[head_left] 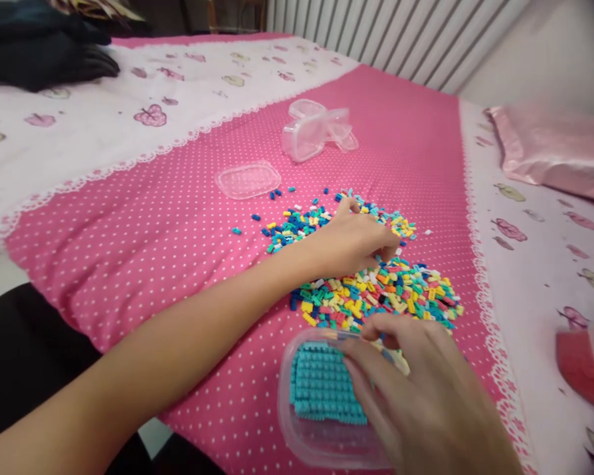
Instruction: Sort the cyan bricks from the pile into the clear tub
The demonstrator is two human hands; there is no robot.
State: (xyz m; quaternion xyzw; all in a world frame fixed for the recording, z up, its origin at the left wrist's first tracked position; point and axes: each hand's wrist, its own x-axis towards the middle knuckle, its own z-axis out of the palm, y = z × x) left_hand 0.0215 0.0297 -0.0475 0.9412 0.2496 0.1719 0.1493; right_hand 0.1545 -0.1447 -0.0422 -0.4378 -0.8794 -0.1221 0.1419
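Observation:
My left hand (359, 241) reaches across the pile of small coloured toy bricks (356, 297), its fingers bent down among them. Thumb and forefinger are drawn close together, and whatever they hold is hidden. Nearer to me, my right hand (426, 382) is over the right side of a clear plastic box (317, 445). Its thumb and forefinger are pressed together at the teal studded blocks (327, 382) stacked in the box. I cannot make out anything between those fingertips. Some pale pieces show behind the right fingers.
A clear lid (248, 180) lies beyond the pile, with clear plastic containers (311, 132) behind it. A pink cushion (554, 152) and a red container (581, 363) are at the right. Dark cloth (39, 46) lies far left on the pink dotted bedspread (178, 218).

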